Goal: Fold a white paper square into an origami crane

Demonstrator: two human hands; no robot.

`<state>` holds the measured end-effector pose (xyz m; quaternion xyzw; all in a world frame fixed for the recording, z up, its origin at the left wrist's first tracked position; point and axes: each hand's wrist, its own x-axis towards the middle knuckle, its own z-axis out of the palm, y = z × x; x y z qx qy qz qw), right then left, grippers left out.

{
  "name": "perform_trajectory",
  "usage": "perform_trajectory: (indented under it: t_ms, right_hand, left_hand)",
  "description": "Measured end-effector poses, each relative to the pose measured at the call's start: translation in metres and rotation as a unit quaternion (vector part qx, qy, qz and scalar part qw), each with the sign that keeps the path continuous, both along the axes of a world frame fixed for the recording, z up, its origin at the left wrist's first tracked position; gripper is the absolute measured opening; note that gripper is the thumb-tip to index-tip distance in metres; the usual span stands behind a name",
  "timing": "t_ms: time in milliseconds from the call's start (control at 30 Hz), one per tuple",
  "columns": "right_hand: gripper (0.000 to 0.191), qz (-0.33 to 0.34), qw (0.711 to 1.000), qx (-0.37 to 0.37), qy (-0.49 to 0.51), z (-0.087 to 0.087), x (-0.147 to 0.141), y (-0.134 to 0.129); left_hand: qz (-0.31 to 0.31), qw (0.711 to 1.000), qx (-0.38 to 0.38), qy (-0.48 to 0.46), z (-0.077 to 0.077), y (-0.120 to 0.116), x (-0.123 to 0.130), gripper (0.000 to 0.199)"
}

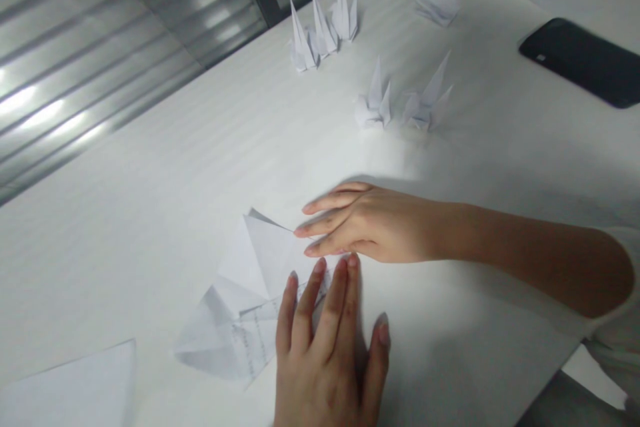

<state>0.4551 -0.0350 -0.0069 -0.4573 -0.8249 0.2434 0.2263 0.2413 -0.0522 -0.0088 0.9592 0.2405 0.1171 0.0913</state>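
Left hand [325, 360] & right hand [375, 223] open, flat on folded white paper [250, 293].

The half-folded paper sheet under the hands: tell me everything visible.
The half-folded paper sheet is thin, white and matt, creased into pointed triangular flaps, with faint printed lines on one part. It lies flat on the white table. The fingertips of the left hand rest on its near side, and those of the right hand on its upper right edge.

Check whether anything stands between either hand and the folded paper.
Nothing visible does. The left hand lies on the folded paper, and the right hand has its fingertips at the paper's top edge, with no object between.
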Motion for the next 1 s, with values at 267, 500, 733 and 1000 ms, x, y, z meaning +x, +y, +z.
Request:
perform_trajectory:
  t_ms: [267, 500, 733, 1000]
  right_hand:
    - [0.029, 0.004, 1.000, 0.001, -0.006, 0.0010, 0.0002, -0.0009]
    - [0.028, 0.001, 1.000, 0.007, 0.008, -0.0021, -0.0008, -0.0005]
    - [0.028, -0.003, 1.000, 0.007, -0.002, 0.0003, -0.0012, -0.0014]
    - [0.032, -0.001, 1.000, 0.010, 0.009, -0.0025, -0.0005, -0.0027]
  left_hand:
    - [-0.020, 0.999, 0.033, 0.015, 0.0038, 0.0022, 0.0030, 0.048]
    - [-0.019, 0.999, 0.030, -0.008, 0.0043, 0.0020, 0.0030, 0.047]
    - [-0.016, 0.999, 0.046, -0.015, 0.0042, 0.0003, 0.0008, 0.043]
    - [-0.003, 1.000, 0.011, 0.000, 0.0018, 0.0009, 0.0000, 0.050]
